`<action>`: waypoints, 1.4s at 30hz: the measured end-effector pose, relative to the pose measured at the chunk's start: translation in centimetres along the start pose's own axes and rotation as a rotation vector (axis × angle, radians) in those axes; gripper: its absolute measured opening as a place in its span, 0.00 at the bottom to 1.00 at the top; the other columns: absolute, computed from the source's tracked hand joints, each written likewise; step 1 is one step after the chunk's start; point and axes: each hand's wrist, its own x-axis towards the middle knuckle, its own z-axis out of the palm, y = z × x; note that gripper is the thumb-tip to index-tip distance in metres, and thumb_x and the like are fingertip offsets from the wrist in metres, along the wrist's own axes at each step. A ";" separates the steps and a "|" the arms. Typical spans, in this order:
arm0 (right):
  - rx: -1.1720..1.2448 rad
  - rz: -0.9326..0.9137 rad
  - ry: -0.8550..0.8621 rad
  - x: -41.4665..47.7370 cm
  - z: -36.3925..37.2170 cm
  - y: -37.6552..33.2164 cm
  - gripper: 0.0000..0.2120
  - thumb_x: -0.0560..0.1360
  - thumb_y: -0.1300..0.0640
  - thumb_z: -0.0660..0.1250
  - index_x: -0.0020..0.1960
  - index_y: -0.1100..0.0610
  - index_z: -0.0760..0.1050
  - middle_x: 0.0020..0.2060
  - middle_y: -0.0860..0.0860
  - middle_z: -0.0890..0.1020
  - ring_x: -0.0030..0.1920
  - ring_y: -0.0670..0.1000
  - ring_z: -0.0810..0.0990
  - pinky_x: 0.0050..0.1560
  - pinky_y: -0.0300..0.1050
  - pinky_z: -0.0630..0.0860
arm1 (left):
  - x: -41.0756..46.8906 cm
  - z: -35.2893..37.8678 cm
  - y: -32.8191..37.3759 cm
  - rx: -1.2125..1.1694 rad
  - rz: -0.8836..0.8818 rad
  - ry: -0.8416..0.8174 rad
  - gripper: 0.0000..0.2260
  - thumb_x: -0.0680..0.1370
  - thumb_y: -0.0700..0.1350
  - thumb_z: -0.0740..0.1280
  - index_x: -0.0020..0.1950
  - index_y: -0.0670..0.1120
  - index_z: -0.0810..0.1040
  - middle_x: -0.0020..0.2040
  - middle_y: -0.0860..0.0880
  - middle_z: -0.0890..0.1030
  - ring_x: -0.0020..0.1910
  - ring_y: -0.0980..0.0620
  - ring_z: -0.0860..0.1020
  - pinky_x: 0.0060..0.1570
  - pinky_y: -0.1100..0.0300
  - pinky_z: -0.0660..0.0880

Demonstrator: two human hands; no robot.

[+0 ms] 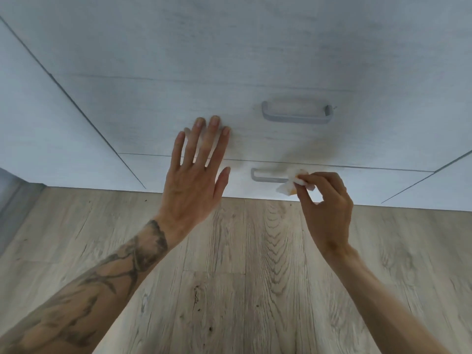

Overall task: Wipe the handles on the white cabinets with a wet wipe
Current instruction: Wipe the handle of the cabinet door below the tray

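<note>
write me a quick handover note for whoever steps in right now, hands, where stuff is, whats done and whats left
Left hand: open, fingers spread, flat against the drawer front, holding nothing.
Right hand: pinching the wet wipe against the right part of the lower handle.
Upper handle is one drawer up, with nothing touching it.
Done: cannot tell from this view whether the upper handle has been wiped.
Left: finish the lower handle along its full length, then likely the upper one and any handles out of view.

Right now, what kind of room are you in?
Probably a kitchen or bedroom at home: white drawer fronts with grey bar handles standing on a wood-look floor.
</note>
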 end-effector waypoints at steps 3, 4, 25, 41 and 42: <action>0.126 -0.027 -0.038 1.3 0.4 -3.9 0.06 0.77 0.62 0.77 0.54 0.56 0.86 0.50 0.46 0.81 0.46 0.43 0.79 0.50 0.38 0.79 | -0.3 -3.0 -1.0 0.018 0.026 -0.018 0.31 0.89 0.53 0.55 0.86 0.43 0.47 0.86 0.43 0.45 0.85 0.45 0.45 0.83 0.41 0.52; 0.157 -0.042 -0.060 2.0 0.6 -5.2 0.07 0.77 0.62 0.77 0.54 0.57 0.86 0.50 0.49 0.82 0.46 0.42 0.79 0.50 0.31 0.77 | -0.3 -4.3 -1.6 0.037 0.029 -0.014 0.30 0.89 0.53 0.54 0.86 0.42 0.47 0.86 0.43 0.46 0.85 0.46 0.46 0.82 0.41 0.52; 0.283 -0.394 0.124 15.7 0.9 -43.2 0.07 0.77 0.63 0.78 0.55 0.59 0.86 0.51 0.52 0.83 0.49 0.44 0.79 0.52 0.30 0.72 | 1.3 -28.9 -29.2 0.185 -0.064 0.292 0.30 0.89 0.56 0.52 0.86 0.41 0.52 0.86 0.43 0.53 0.85 0.46 0.52 0.82 0.42 0.56; 0.091 -0.357 0.367 23.1 -1.7 -64.3 0.07 0.80 0.57 0.74 0.58 0.51 0.86 0.51 0.45 0.76 0.54 0.47 0.73 0.54 0.30 0.67 | 10.8 -42.4 -44.6 0.043 -0.010 0.595 0.29 0.88 0.53 0.54 0.86 0.41 0.52 0.86 0.41 0.51 0.85 0.42 0.50 0.82 0.40 0.51; 0.077 -0.353 0.356 23.8 -1.7 -64.6 0.07 0.80 0.56 0.74 0.58 0.51 0.86 0.51 0.45 0.75 0.55 0.47 0.73 0.55 0.30 0.67 | 11.8 -42.6 -45.0 0.046 -0.015 0.617 0.29 0.88 0.52 0.54 0.86 0.41 0.52 0.85 0.41 0.51 0.85 0.42 0.50 0.82 0.40 0.51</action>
